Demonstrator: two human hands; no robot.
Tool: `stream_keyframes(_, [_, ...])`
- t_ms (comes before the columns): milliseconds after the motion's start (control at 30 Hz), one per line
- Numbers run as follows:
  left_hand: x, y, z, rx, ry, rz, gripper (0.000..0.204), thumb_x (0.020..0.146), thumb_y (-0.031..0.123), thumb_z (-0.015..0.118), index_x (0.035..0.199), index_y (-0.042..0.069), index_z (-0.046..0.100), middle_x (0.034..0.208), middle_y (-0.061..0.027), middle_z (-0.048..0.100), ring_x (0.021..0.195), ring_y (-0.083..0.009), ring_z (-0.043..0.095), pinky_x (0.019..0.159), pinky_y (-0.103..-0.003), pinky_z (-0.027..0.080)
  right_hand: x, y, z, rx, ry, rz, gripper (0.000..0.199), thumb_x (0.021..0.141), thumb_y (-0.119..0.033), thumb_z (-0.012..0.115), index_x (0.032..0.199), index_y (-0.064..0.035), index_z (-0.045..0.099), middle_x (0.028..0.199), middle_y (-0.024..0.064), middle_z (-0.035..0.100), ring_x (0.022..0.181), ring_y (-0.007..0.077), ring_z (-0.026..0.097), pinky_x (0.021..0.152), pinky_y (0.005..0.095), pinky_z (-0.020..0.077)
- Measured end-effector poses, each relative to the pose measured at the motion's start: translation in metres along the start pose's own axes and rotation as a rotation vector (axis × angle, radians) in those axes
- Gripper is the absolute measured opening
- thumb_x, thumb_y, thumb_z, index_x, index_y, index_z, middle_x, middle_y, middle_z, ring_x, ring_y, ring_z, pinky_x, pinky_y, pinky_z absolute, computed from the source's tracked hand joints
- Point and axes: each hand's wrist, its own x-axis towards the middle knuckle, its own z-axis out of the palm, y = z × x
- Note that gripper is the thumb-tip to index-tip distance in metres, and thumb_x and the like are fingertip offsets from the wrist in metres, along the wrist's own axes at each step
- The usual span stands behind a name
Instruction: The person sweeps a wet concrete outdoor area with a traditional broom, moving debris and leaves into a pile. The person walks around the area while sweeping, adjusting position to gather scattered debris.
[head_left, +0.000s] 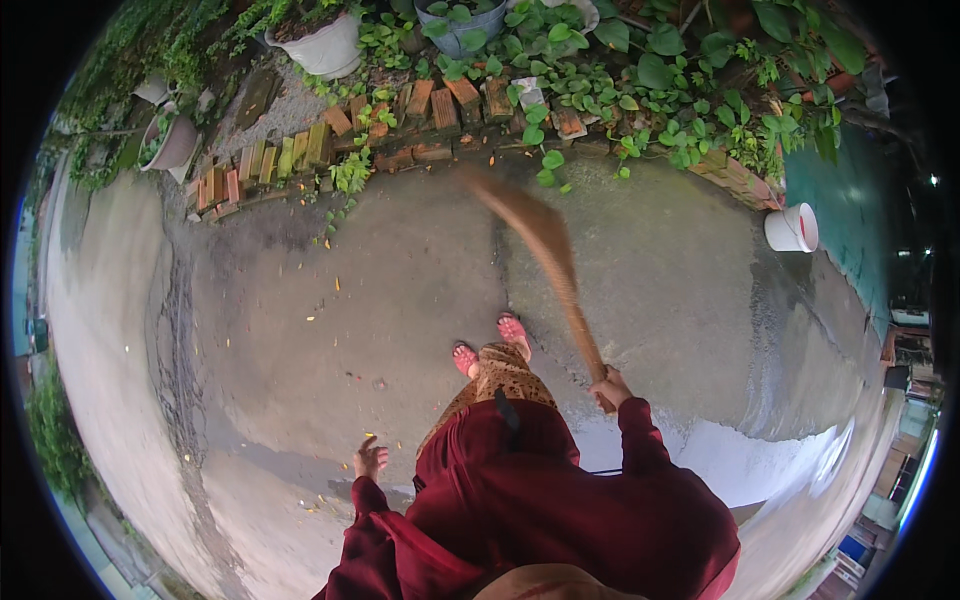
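Note:
My right hand (610,387) is closed round the handle of a brown broom (555,262). The broom slants up and to the left from my fist, and its head is smeared by motion near the brick border. Off to the left, my left hand (370,459) hangs in the air with its fingers apart and nothing in them. Small yellow leaves (337,284) lie scattered on the grey concrete ground (400,260), mostly left of my feet and along the bricks.
A border of bricks (443,108) edges a bed of leafy plants (690,90) at the far side. Pots stand there, one white (325,48), one grey-blue (462,28). A white bucket (791,229) is at right. Wet patches (720,455) shine at lower right.

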Motion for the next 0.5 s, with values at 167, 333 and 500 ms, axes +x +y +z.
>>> stream_keyframes(167, [0.016,-0.027,0.010,0.111,-0.194,-0.127,0.042,0.084,0.015,0.042,0.126,0.015,0.035,0.099,-0.0153,0.059,0.083,-0.0261,0.058,0.072,-0.039,0.048,0.081,0.004,-0.043,0.179,0.306,-0.023,0.014,0.062,-0.010,0.055,0.050,-0.0058,0.048,0.044,0.0061,0.046,0.039,0.0186,0.049,0.035,0.0320,0.0391])
stream_keyframes(333, [0.014,-0.046,0.005,-0.098,-0.251,-0.227,0.042,0.086,0.023,0.037,0.127,0.012,0.033,0.100,-0.0154,0.058,0.087,-0.0266,0.058,0.076,-0.038,0.047,0.215,-0.105,-0.073,0.687,0.241,-0.037,0.011,0.062,-0.007,0.050,0.051,-0.0077,0.048,0.045,0.0070,0.046,0.037,0.0203,0.045,0.034,0.0313,0.0362])
stream_keyframes(500, [-0.067,0.080,0.075,0.101,0.023,-0.086,0.043,0.082,0.011,0.047,0.124,0.009,0.037,0.094,-0.0154,0.060,0.079,-0.0208,0.060,0.066,-0.030,0.050,0.334,-0.112,0.015,-0.207,0.229,0.056,0.013,0.064,-0.012,0.054,0.066,-0.0001,0.058,0.071,0.0152,0.061,0.055,0.0224,0.059,0.055,0.0377,0.0483])
